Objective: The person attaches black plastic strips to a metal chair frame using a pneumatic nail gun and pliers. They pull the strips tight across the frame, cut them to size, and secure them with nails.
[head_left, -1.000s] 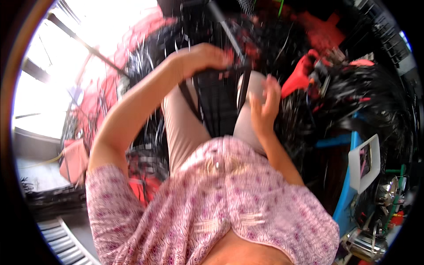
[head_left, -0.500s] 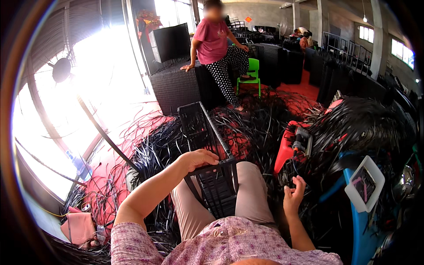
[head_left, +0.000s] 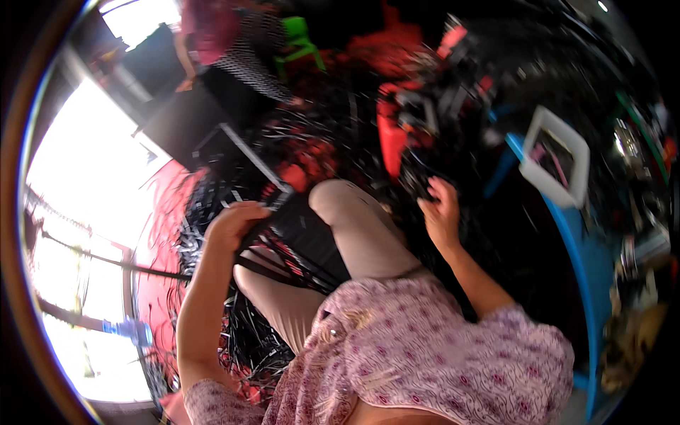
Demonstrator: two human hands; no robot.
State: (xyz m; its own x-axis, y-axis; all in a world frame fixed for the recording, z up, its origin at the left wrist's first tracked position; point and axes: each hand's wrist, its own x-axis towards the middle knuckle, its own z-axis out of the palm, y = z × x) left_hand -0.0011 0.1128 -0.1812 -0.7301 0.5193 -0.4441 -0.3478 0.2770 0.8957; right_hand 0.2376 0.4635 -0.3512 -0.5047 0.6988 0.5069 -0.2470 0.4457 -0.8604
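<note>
My left hand (head_left: 237,221) is closed over the near end of a black slatted frame (head_left: 301,237), which stands between my knees. Its long bar runs away toward the back left. My right hand (head_left: 443,212) is raised beside my right knee, fingers apart and partly curled, with nothing I can make out in them. Beyond it, a grey and black tool with a cable (head_left: 418,117) lies by a red plastic piece (head_left: 389,131). Motion blurs much of the picture.
Loose black strips (head_left: 340,134) cover the red floor around me. On my right, a white tray (head_left: 581,159) sits at the edge of a blue surface (head_left: 577,248) crowded with items. At the back left, a person (head_left: 212,32) leans on a dark woven box near a green chair (head_left: 301,42).
My view has turned right and downward, so the surroundings sit farther left and higher. My left hand stays on the frame. My right hand is still raised beside my knee.
</note>
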